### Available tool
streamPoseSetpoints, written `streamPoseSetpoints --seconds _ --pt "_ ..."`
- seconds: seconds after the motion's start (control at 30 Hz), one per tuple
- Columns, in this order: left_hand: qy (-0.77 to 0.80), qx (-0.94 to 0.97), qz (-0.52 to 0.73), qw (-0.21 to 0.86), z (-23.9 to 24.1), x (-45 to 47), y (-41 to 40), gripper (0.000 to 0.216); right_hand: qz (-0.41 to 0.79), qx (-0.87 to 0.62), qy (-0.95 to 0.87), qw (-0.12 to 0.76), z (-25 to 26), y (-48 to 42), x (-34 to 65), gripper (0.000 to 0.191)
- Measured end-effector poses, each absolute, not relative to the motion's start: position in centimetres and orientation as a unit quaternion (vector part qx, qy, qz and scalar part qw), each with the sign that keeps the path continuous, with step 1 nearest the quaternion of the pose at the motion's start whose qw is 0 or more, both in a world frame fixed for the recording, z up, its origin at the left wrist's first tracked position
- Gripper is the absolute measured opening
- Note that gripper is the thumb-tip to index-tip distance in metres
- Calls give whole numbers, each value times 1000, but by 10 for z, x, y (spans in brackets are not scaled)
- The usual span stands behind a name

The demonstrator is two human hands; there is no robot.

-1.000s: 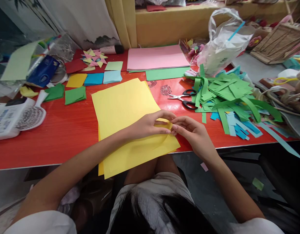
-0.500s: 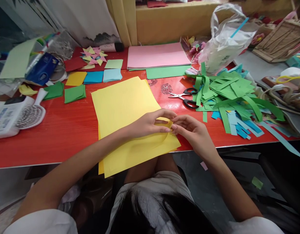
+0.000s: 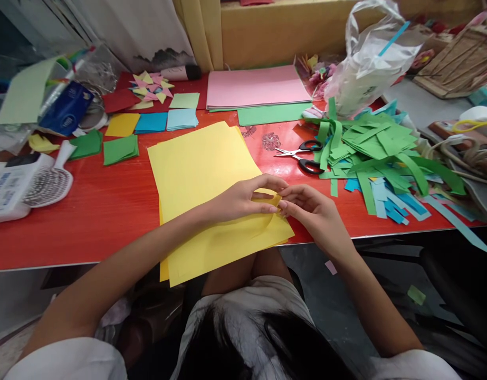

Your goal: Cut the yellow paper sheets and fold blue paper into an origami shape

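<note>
A stack of yellow paper sheets (image 3: 199, 174) lies on the red table (image 3: 101, 211) in front of me. My left hand (image 3: 239, 199) and my right hand (image 3: 312, 211) meet over the stack's right edge. Both pinch a small piece of yellow paper (image 3: 271, 199) between thumb and fingertips, with the fingertips almost touching each other. The piece is curled up off the top sheet; whether it is the sheet's own edge or a loose bit, I cannot tell.
Black-handled scissors (image 3: 302, 155) lie right of the stack, beside a heap of green and blue paper strips (image 3: 378, 153). Pink paper (image 3: 255, 87), small coloured squares (image 3: 152, 124), a hairbrush (image 3: 49, 182) and a plastic bag (image 3: 365, 63) sit further back.
Both hands keep the same pinch on the yellow piece, with only slight finger movement. The view has tilted a little, so things sit slightly higher in the picture.
</note>
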State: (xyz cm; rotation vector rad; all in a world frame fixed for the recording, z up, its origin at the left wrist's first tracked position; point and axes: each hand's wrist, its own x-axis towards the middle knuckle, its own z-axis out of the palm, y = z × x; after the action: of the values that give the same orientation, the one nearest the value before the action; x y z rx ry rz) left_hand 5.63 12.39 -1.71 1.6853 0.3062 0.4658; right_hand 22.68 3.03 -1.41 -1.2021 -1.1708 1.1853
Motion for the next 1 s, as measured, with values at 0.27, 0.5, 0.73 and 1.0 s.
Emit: streamPoseSetpoints --seconds 0.27,0.5,0.73,1.0 --pt "141 735 203 631 -15 57 124 38 486 -506 -498 510 -16 30 227 14" --pt "129 735 212 631 -18 57 125 37 489 -504 -495 511 -14 30 227 12" --pt "132 741 211 624 -19 57 125 36 486 -507 -495 512 -15 31 227 12" --pt "135 740 210 624 -18 57 125 35 480 -514 -497 508 -14 30 226 10"
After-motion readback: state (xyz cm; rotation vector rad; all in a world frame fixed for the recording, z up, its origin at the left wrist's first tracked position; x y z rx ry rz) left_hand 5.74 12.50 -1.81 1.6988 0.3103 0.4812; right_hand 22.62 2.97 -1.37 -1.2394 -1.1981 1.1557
